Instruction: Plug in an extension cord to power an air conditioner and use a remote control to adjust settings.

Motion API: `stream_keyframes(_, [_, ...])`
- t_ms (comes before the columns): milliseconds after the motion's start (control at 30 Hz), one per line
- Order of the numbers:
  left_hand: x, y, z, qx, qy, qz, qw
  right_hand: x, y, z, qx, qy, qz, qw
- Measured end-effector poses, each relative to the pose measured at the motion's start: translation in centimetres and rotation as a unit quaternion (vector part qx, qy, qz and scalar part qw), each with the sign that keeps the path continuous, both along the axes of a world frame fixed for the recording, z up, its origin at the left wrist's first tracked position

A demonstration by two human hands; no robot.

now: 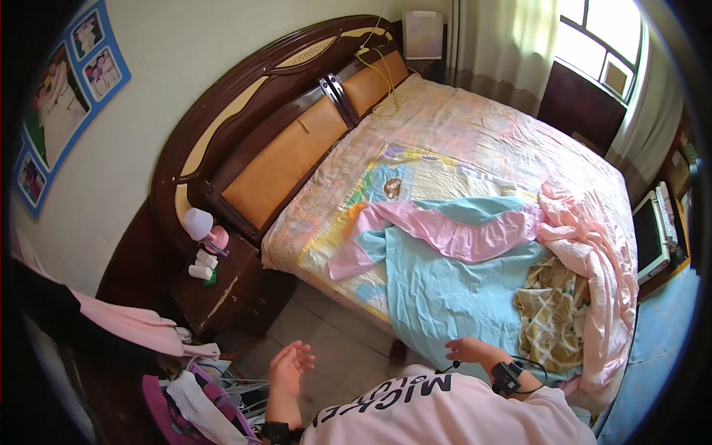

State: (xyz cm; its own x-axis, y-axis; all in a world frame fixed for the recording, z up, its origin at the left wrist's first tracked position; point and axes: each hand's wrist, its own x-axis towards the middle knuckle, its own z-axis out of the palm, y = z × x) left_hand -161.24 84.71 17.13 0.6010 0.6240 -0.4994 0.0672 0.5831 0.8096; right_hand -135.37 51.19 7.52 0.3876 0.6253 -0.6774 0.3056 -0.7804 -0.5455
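Observation:
My left hand (292, 361) is raised over the tiled floor, fingers apart and holding nothing. My right hand (466, 350) is just above the near edge of a light blue sheet (445, 295), empty, its fingers slightly curled; whether it touches the cloth I cannot tell. The sheet lies rumpled across the bed, with a pink ruffled border (461, 233) folded over its far side. Right of it lie a bunched pink cloth (598, 289) and a crumpled brown-and-white patterned cloth (550, 317). Beneath them is a patterned quilt (345, 211) with a bear picture.
A dark nightstand (239, 283) with a small lamp (199, 223) and white rolls stands left of the bed. A purple-edged container (153, 397) with cloth and hangers is at lower left. A yellow cable (384, 83) hangs over the headboard (183, 133). A monitor (651, 239) stands at right.

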Motion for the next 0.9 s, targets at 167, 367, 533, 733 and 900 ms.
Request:
stream_keyframes(167, [2.9, 4.6, 3.0, 0.051, 0.04, 0.027, 0.998, 4.8, 9.4, 1.1, 0.039, -0.011, 0.071, 0.997])
stream_keyframes(367, [7.4, 11.1, 5.1, 0.13, 0.075, 0.034, 0.988, 9.8, 15.2, 2.1, 0.101, -0.066, 0.052, 0.991])
stream_keyframes(533, [11.3, 18.8, 5.3, 0.222, 0.142, 0.0, 0.965, 10.2, 15.7, -0.4, 0.07, -0.051, -0.013, 0.996])
stream_keyframes(733, [20.6, 32.4, 5.2, 0.389, 0.159, -0.065, 0.905, 9.5, 18.6, -0.4, -0.004, 0.0, -0.078, 0.997])
stream_keyframes(900, [31.4, 46.4, 3.5, 0.682, 0.152, -0.087, 0.71, 10.2, 24.8, 1.1, -0.049, -0.054, -0.134, 0.988])
